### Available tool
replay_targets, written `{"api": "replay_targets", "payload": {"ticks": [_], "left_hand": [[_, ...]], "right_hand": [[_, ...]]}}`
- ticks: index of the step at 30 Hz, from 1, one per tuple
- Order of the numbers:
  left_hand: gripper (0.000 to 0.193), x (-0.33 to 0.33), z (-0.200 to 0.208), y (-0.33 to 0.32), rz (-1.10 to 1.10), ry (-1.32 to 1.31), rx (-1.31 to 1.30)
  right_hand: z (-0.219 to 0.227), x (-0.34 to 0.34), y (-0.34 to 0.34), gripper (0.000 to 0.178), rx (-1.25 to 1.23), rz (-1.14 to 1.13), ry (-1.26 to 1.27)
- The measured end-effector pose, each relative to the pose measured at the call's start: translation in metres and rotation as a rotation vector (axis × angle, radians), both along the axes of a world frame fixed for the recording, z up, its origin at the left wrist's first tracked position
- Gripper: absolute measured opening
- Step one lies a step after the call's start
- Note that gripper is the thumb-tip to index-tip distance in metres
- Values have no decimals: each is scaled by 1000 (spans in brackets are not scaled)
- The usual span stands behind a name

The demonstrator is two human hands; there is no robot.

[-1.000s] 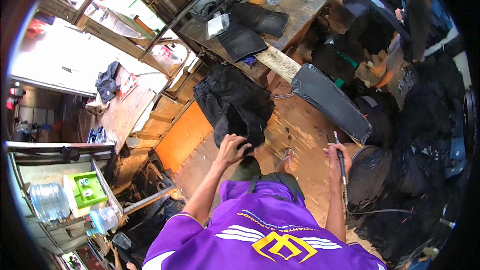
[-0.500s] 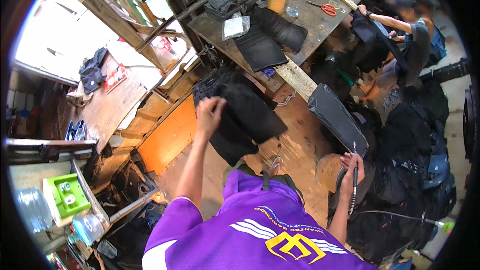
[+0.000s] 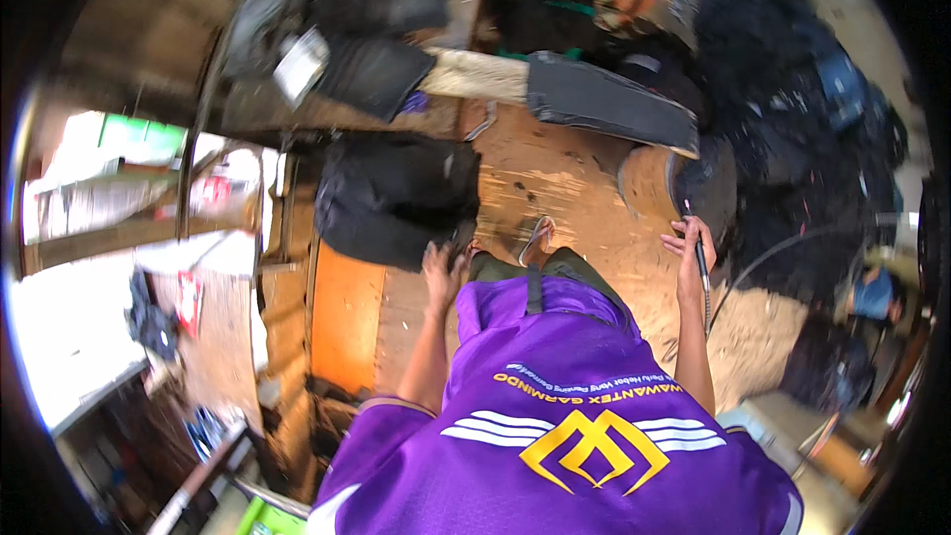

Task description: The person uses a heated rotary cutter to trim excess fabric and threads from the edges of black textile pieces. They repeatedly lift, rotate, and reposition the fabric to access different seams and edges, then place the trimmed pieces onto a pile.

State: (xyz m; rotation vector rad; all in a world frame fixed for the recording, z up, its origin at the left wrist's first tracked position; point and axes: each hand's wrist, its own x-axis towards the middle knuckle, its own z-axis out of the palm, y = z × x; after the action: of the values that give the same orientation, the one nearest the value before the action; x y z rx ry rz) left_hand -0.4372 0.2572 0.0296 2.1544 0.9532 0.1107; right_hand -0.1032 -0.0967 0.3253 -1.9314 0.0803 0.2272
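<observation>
In my right hand is a slim black pen grinder, its small pink tip pointing up and away from me. A grey cable trails from it to the right. My left hand is at the near right edge of a black folded garment, probably trousers. Its fingers look spread and slightly blurred; whether they press on the cloth is hard to tell. Beyond my right hand, a board wrapped in dark cloth juts out on a pale wooden plank.
More dark trousers and a clear plastic packet lie on the workbench at the far left. Large heaps of dark clothing fill the right side. Below the board stands a round tan container. An orange panel is at left.
The view has swung right and nearer to me. My left hand has come down from above the black garment to its near edge. My right hand still holds the pen grinder.
</observation>
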Motion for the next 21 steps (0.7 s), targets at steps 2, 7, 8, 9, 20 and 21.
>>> {"api": "replay_targets", "payload": {"ticks": [2,7,8,9,20,21], "left_hand": [[55,3,-10,-41,67,-33,-475],[50,9,-41,9,-102,171,-965],[45,11,-43,29,14,214,-1000],[50,14,-42,44,34,242,-903],[54,196,105,-92,68,565,-708],[52,238,124,-126,-60,486,-758]], "right_hand": [[-18,-1,-38,61,17,-203,53],[-87,13,-95,70,146,-342,130],[-100,29,-101,70,164,-359,114],[-109,49,-114,65,121,-422,54],[-269,354,-269,53,-420,-616,-413],[-296,385,-281,55,-433,-633,-418]]}}
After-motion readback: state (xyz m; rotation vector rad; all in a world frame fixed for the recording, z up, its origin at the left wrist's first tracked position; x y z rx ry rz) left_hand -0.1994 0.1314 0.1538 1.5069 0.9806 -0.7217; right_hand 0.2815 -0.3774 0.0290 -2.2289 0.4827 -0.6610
